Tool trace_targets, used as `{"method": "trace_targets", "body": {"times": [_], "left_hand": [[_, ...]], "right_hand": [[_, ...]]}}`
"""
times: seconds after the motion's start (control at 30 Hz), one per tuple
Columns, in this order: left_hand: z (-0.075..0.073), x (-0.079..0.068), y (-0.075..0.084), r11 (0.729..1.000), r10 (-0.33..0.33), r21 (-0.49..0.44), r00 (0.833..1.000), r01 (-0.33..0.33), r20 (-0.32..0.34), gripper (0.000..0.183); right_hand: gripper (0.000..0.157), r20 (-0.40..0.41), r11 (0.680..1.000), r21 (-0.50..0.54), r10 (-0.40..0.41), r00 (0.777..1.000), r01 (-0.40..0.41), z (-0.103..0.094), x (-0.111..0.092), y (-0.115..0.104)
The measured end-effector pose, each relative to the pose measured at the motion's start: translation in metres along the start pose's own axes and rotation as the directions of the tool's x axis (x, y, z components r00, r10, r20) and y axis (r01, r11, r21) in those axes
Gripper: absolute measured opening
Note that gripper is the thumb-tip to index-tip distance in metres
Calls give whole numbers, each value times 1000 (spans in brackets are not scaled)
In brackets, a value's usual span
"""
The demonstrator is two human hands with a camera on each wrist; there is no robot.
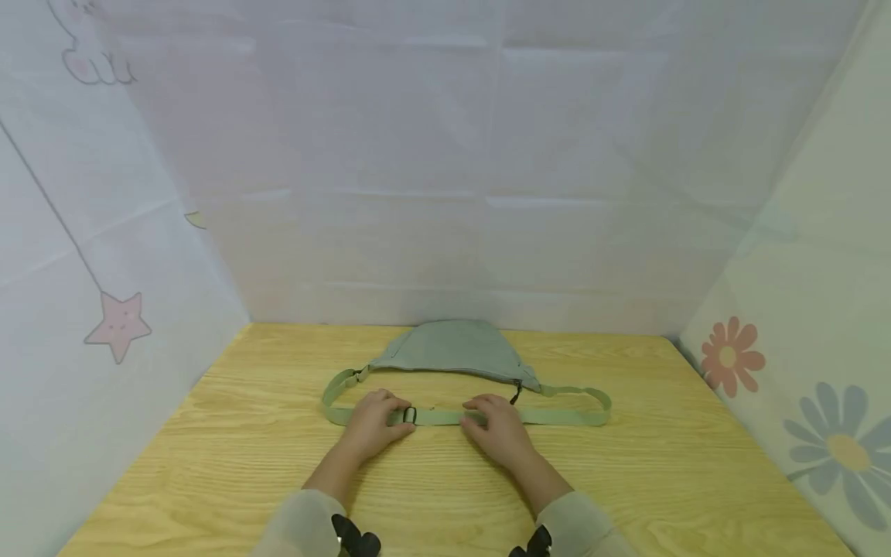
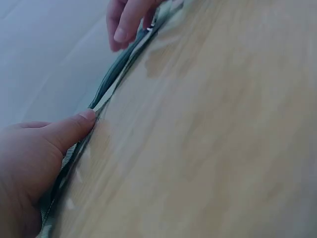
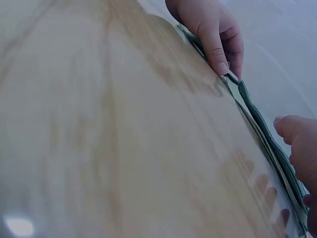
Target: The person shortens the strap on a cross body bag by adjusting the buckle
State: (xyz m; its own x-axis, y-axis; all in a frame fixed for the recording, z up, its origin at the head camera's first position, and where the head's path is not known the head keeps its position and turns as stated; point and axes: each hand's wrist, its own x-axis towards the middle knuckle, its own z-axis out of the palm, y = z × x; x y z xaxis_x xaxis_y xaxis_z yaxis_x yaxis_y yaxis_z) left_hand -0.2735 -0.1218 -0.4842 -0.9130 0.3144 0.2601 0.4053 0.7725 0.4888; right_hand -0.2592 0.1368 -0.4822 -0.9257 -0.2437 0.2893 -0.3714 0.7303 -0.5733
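A grey-green waist bag (image 1: 452,348) lies flat toward the back of the table, its light green strap (image 1: 564,418) looped in front of it. My left hand (image 1: 372,425) pinches the strap beside a dark slider buckle (image 1: 410,416), thumb on the near edge and fingers on the far one. To its right, my right hand (image 1: 501,432) hovers over the strap with thumb and fingers spread apart. In the right wrist view, the right thumb (image 3: 292,129) stands away from the strap. A dark zipper pull (image 1: 516,393) hangs at the bag's right end, just behind the right hand.
The wood-grain table (image 1: 431,495) stretches out around the bag. Pale cloth walls stand at the back and both sides, printed with a pink star (image 1: 118,325) on the left and flowers (image 1: 731,356) on the right.
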Motion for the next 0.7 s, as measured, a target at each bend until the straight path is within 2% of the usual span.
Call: {"method": "trace_targets", "body": {"times": [0.2, 0.33, 0.53, 0.7], "left_hand": [[3, -3, 11, 996, 59, -61, 997, -62, -46, 37], [4, -4, 18, 989, 73, -123, 995, -80, -65, 38], [4, -6, 26, 962, 35, -268, 999, -43, -37, 41], [5, -8, 26, 929, 6, -370, 1000, -7, -3, 43]], "right_hand": [[32, 23, 999, 44, -21, 1000, 20, 2, -1, -8], [36, 43, 996, 71, -48, 998, 45, 4, -1, -12], [39, 43, 992, 82, -103, 994, 100, 7, 0, -14], [41, 50, 988, 128, -96, 994, 89, 7, 1, -18]]}}
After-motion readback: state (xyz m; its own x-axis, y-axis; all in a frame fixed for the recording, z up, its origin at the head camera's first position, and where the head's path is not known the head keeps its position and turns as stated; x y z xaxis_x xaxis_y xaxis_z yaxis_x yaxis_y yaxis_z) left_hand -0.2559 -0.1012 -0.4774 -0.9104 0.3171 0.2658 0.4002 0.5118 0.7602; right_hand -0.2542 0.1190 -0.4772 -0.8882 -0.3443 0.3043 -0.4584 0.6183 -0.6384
